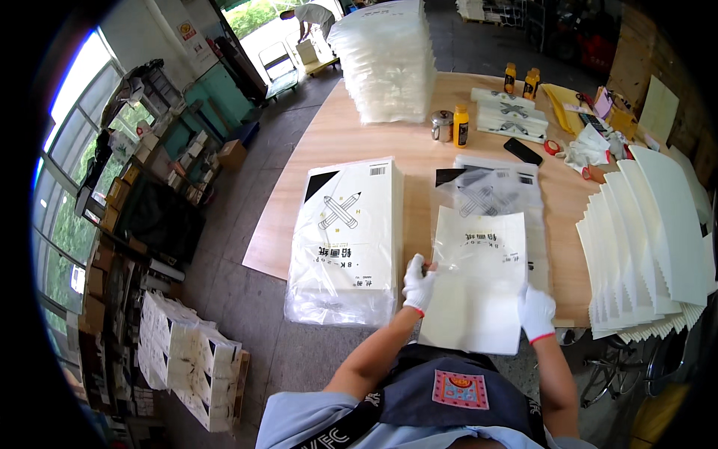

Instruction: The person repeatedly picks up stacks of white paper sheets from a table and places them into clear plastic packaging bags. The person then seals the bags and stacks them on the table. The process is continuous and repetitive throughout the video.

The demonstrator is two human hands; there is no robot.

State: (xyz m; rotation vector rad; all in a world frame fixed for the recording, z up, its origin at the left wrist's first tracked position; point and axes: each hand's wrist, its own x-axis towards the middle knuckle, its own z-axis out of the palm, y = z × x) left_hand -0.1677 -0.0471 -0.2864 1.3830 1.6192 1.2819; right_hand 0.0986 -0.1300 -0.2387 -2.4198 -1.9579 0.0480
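A stack of cream paper sheets (pixel 473 318) lies in front of me, its near end past the table edge. Its far part sits under the film of a clear printed plastic bag (pixel 479 200), which rests on more such bags. At the bag's near left edge, my left hand (pixel 419 284), in a white glove with bare fingertips, is closed on the film beside the paper. My right hand (pixel 537 310), also gloved, grips the right edge of the paper stack. To the left lies a pile of filled printed packs (pixel 348 239) in clear film.
A fanned stack of cream sheets (pixel 636 247) covers the table's right side. Farther back are a phone (pixel 523 152), an orange bottle (pixel 461 126), a metal mug (pixel 442 126) and a tall pile of wrapped packs (pixel 387 67). Another person (pixel 314 19) bends over a cart by the doorway.
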